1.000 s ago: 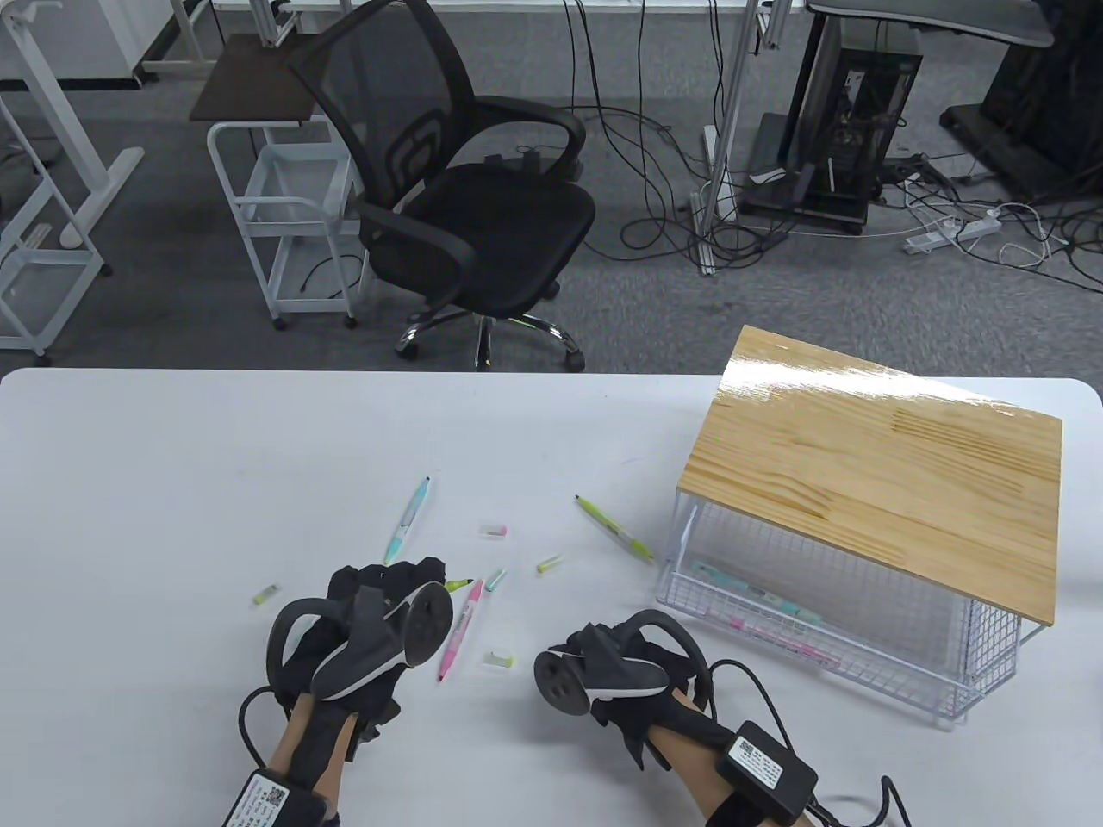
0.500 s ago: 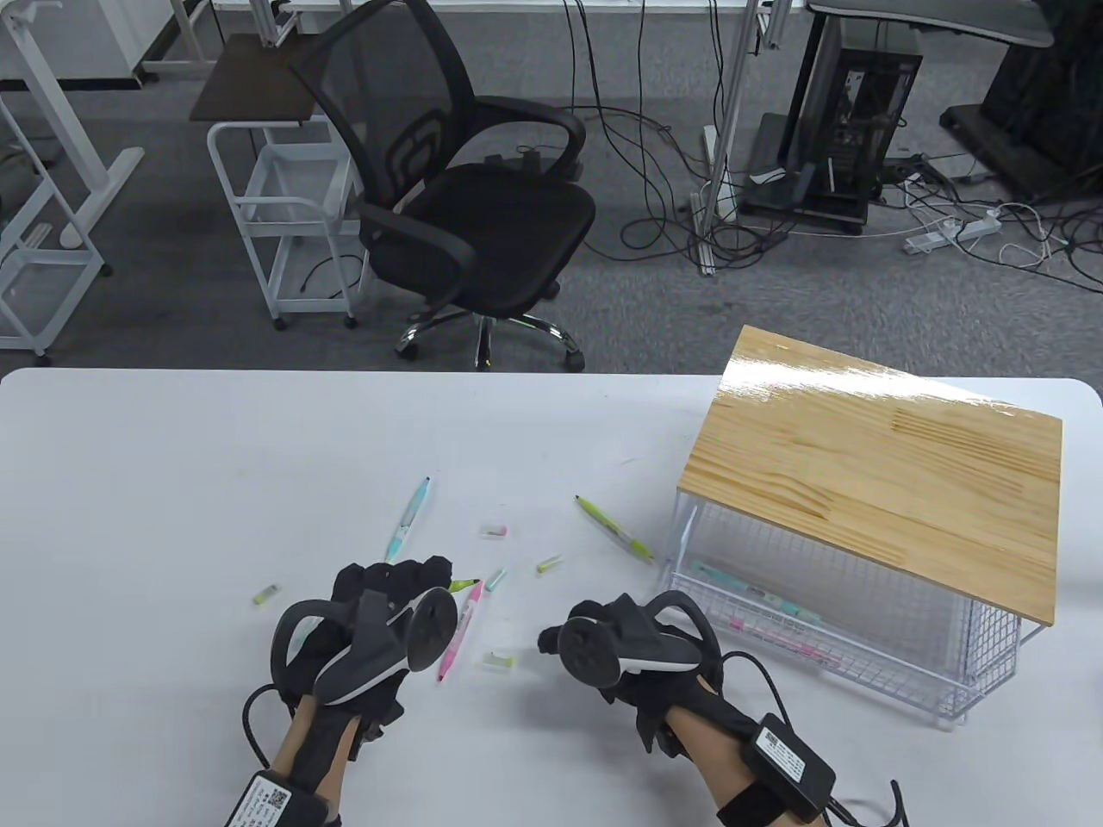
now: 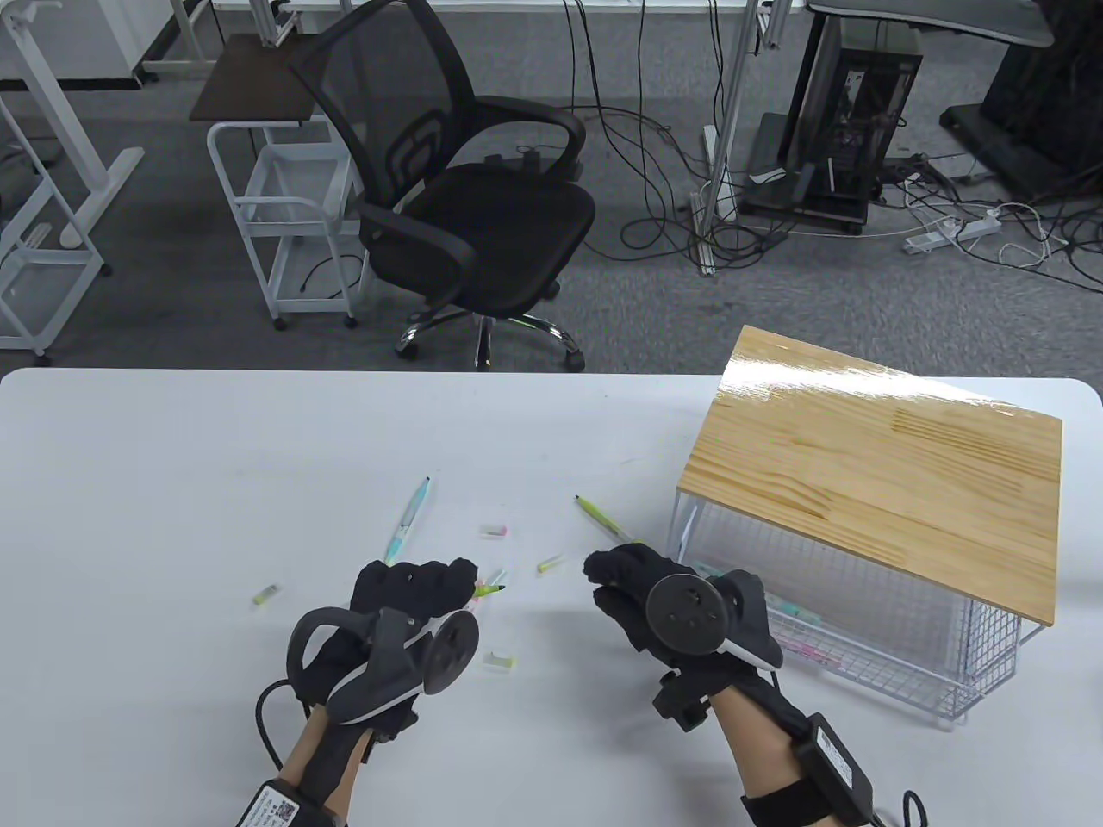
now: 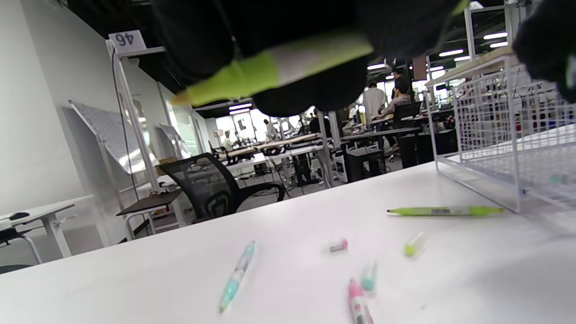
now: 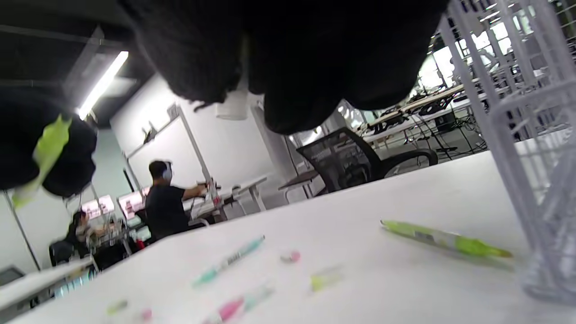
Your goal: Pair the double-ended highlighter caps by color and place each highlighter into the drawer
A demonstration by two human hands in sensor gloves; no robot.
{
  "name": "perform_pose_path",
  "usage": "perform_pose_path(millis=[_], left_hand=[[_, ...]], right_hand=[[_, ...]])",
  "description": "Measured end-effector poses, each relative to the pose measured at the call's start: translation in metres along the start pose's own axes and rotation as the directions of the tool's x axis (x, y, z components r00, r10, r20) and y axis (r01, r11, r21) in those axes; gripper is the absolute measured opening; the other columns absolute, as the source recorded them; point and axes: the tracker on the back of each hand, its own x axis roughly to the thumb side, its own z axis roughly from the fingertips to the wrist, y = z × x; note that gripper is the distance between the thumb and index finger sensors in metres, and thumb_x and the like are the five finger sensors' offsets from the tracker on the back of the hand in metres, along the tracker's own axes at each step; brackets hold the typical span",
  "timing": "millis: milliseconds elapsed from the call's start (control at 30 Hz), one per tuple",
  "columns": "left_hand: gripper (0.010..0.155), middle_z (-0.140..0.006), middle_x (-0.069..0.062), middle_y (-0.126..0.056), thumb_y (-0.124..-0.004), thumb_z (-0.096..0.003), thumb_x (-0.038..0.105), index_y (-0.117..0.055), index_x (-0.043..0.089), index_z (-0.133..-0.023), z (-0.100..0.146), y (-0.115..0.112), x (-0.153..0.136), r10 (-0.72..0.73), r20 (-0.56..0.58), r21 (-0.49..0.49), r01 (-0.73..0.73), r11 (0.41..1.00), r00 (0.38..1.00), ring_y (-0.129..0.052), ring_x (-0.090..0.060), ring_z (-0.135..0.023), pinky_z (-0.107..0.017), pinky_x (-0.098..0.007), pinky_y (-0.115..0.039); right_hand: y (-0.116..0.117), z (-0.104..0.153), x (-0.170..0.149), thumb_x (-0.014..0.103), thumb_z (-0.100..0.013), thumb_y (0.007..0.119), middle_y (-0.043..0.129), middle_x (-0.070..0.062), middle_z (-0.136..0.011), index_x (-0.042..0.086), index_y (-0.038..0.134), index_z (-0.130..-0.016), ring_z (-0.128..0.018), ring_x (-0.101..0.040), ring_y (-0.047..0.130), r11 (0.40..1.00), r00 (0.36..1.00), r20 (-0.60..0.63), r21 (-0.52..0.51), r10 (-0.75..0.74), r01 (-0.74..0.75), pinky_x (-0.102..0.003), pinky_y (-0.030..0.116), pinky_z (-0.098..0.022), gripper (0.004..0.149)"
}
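Left hand (image 3: 405, 594) gripping green highlighter (image 4: 274, 67), uncapped tip poking toward wire drawer (image 3: 827, 620). Right hand (image 3: 638, 586) raised just in front of drawer, fingers curled; contents impossible to tell. Risk: wrong-colour cap from loose caps (image 3: 550, 564) left of drawer; tip marking glove.

The table view looked down from high at the near side, taking in the white worktop (image 3: 172, 482) across the lower half of the frame and the office chair (image 3: 465, 198) on the floor beyond at the top. Both wrist views sat low, almost skimming the worktop, tilted and facing outward under dark gloved fingers (image 4: 315, 90) that filled their top edges. All three shared the green highlighter (image 3: 603, 519) lying beside the wire drawer (image 3: 862, 655), seen at right in both wrist views.
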Motion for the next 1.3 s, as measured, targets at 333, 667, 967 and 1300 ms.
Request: perform_pose_path(millis=[333,667,967,1300], left_hand=[[0.051,-0.103,0.013,-0.080,-0.065,-0.0582,0.044,-0.052,0.042,-0.108,0.000,-0.001,0.005,0.020,0.042,0.034,-0.021,0.999,0.999,-0.087,-0.013,-0.092,-0.080,-0.049,-0.069],[0.051,-0.102,0.014,-0.081,-0.064,-0.0580,0.044,-0.052,0.043,-0.107,0.006,0.005,0.017,-0.005,0.085,0.075,-0.002,0.997,0.996,-0.087,-0.012,-0.091,-0.080,-0.048,-0.070],[0.051,-0.102,0.013,-0.081,-0.064,-0.0581,0.044,-0.053,0.043,-0.107,0.008,0.007,0.022,-0.014,0.104,0.087,0.005,0.996,0.994,-0.088,-0.012,-0.091,-0.080,-0.048,-0.070],[0.051,-0.102,0.013,-0.081,-0.064,-0.0579,0.044,-0.053,0.042,-0.107,0.009,0.007,0.027,-0.042,0.116,0.104,0.030,0.994,0.992,-0.088,-0.011,-0.090,-0.079,-0.047,-0.071]], right_hand=[[-0.001,0.003,-0.002,0.043,-0.053,0.077,0.089,-0.006,-0.075,0.025,0.076,-0.093,-0.051,-0.014,0.098,0.923,0.923,-0.056,-0.080,-0.380,0.376,-0.042,0.084,-0.051,0.044],[0.010,0.004,0.014,0.040,-0.055,0.076,0.089,-0.007,-0.081,0.023,0.075,-0.096,-0.055,-0.017,0.100,0.900,0.900,-0.023,-0.037,-0.435,0.434,-0.043,0.085,-0.052,0.044],[0.013,0.006,0.019,0.040,-0.055,0.076,0.091,-0.007,-0.080,0.022,0.075,-0.096,-0.053,-0.016,0.102,0.903,0.904,-0.011,-0.059,-0.426,0.425,-0.041,0.085,-0.051,0.045],[0.018,0.008,0.029,0.039,-0.056,0.075,0.091,-0.008,-0.081,0.022,0.074,-0.097,-0.054,-0.016,0.102,0.902,0.903,0.021,-0.037,-0.429,0.429,-0.041,0.085,-0.051,0.045]])
